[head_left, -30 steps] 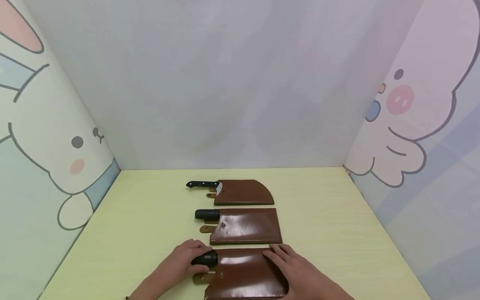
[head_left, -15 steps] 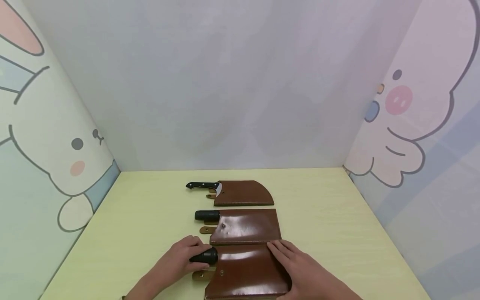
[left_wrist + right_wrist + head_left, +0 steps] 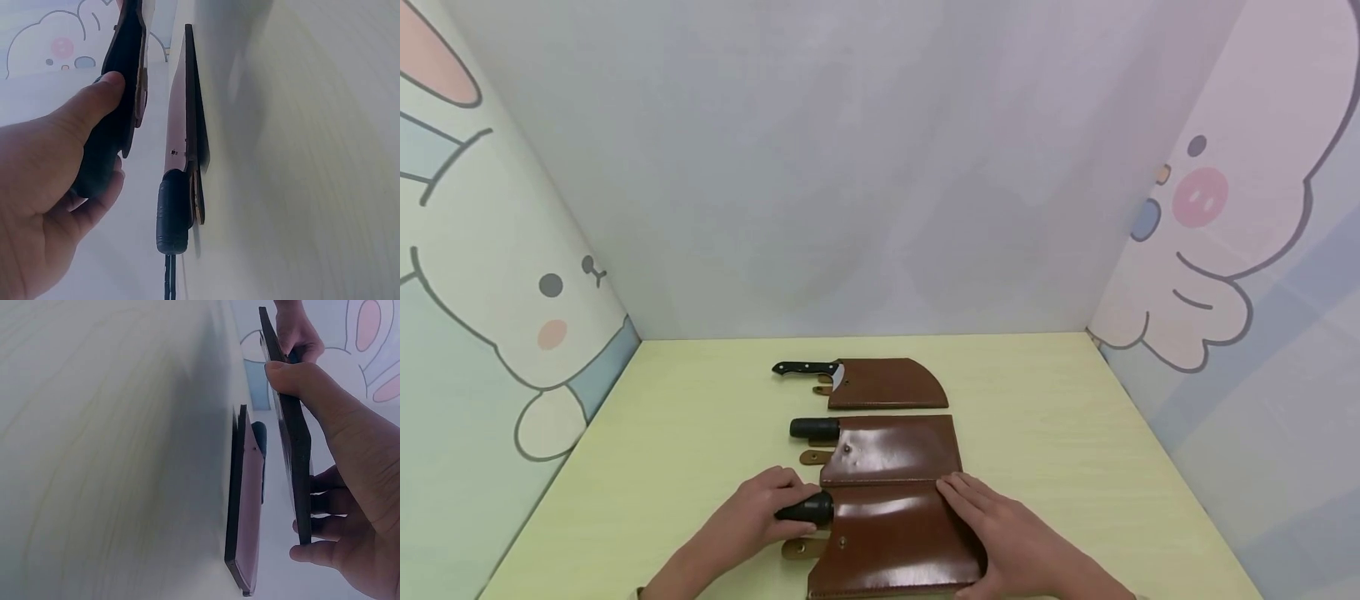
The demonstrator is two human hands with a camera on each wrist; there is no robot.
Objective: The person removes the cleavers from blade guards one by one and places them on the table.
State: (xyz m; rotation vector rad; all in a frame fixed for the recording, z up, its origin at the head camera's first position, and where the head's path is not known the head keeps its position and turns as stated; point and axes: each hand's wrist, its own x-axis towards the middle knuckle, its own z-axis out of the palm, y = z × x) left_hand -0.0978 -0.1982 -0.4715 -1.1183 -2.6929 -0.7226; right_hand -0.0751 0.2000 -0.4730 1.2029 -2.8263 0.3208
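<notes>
Nearest me is a large cleaver in a glossy brown leather sheath (image 3: 895, 537), blade hidden, raised off the table in the wrist views. My left hand (image 3: 748, 517) grips its black handle (image 3: 815, 508), thumb along it in the left wrist view. At the sheath's right end my right hand (image 3: 1011, 537) holds it by the edges, with the thumb (image 3: 284, 375) on one edge and fingertips at the other. An unfastened strap (image 3: 803, 548) sticks out below the handle. Just beyond lies a second sheathed knife (image 3: 895, 450) with a black handle (image 3: 814, 428).
Farthest back lies a third brown sheath (image 3: 887, 383) with a rounded end, its knife's riveted black handle (image 3: 805, 368) pointing left. The pale yellow table (image 3: 1075, 450) meets a grey wall (image 3: 865, 208) behind. Cartoon-printed walls (image 3: 1225, 192) flank both sides.
The nearest sheathed cleaver has come up and away from me with both hands on it. Its far edge now overlaps the middle sheath's near edge in the head view.
</notes>
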